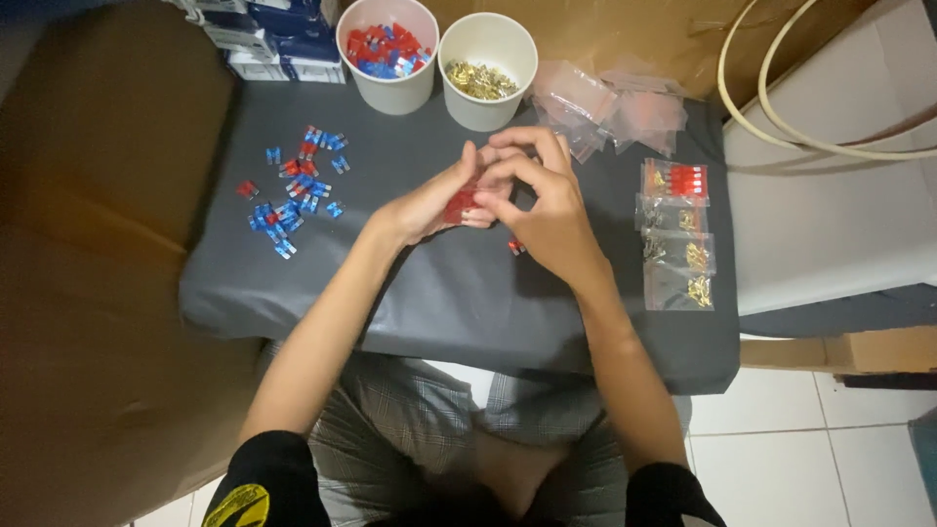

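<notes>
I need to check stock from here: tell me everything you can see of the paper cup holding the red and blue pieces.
The white paper cup with the red and blue pieces is round, slightly tapered, open-topped and upright at the far edge of the dark grey work surface. Small red and blue plastic pieces fill it partway. It stands left of a matching white cup of brass-coloured metal bits, close or touching. Neither hand touches it.

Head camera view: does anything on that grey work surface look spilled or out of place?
One small red piece lies alone by the right hand, apart from the loose pile of red and blue pieces scattered at left. Otherwise nothing stands out.
</notes>
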